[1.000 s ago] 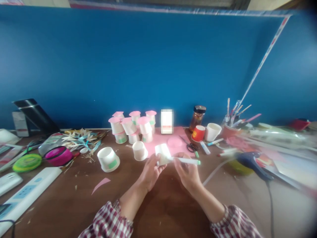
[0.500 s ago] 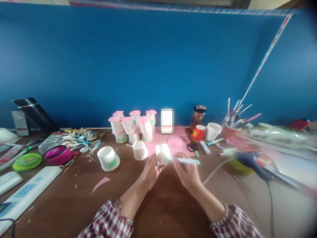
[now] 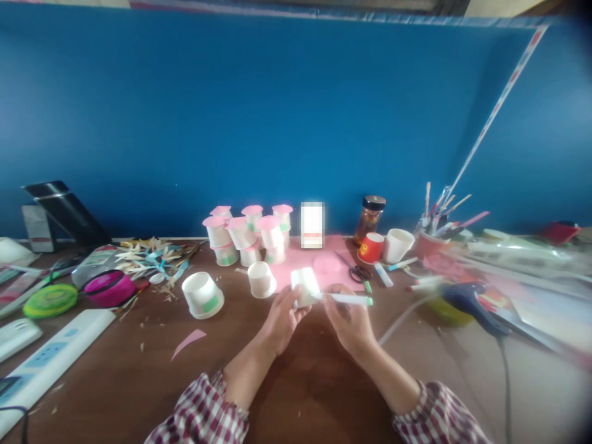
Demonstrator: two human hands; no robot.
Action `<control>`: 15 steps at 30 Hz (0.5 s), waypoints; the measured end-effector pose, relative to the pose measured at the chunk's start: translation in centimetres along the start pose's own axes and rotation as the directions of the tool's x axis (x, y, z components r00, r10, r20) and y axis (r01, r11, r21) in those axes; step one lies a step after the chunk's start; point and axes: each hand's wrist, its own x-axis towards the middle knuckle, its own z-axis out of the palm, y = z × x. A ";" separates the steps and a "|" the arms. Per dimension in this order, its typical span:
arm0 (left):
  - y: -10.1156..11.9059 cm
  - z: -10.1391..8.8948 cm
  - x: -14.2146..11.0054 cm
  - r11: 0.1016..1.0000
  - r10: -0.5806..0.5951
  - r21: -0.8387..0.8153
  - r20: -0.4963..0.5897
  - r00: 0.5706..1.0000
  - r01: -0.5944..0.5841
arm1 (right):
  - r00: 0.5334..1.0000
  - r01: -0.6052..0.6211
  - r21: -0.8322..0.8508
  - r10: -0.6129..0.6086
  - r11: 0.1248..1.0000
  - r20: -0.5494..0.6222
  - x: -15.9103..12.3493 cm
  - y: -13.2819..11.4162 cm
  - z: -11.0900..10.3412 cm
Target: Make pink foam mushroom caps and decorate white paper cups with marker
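My left hand (image 3: 280, 320) is closed round a small white paper cup (image 3: 305, 286), held tilted above the brown table (image 3: 139, 382). My right hand (image 3: 350, 322) grips a white marker with a green end (image 3: 349, 300), its tip touching the cup's side. Just beyond my hands lies a pink paper sheet (image 3: 319, 271). Two upturned white cups (image 3: 202, 296) stand to the left, the nearer one (image 3: 260, 280) close to my left hand.
Several pink-topped cups (image 3: 250, 234) are stacked by the blue wall. Scissors (image 3: 356, 271), a red cup (image 3: 370, 248), a white cup (image 3: 398, 245), a jar (image 3: 370, 219) and loose markers lie right. A blue glue gun (image 3: 472, 302) sits far right; a power strip (image 3: 50, 361) left.
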 end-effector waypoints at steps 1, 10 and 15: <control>0.0 0.0 0.0 1.000 0.001 0.000 0.004 1.000 -0.001 | 1.000 0.001 0.001 -0.001 1.000 0.000 0.0 0.0 0.0; 0.2 0.2 -0.1 1.000 0.007 0.016 0.007 1.000 -0.007 | 0.999 0.003 -0.048 -0.005 0.999 -0.044 0.1 -0.1 -0.1; 0.2 0.4 -0.2 0.999 0.004 0.037 0.007 1.000 -0.005 | 0.999 -0.009 -0.018 0.008 1.000 -0.042 0.0 -0.1 -0.1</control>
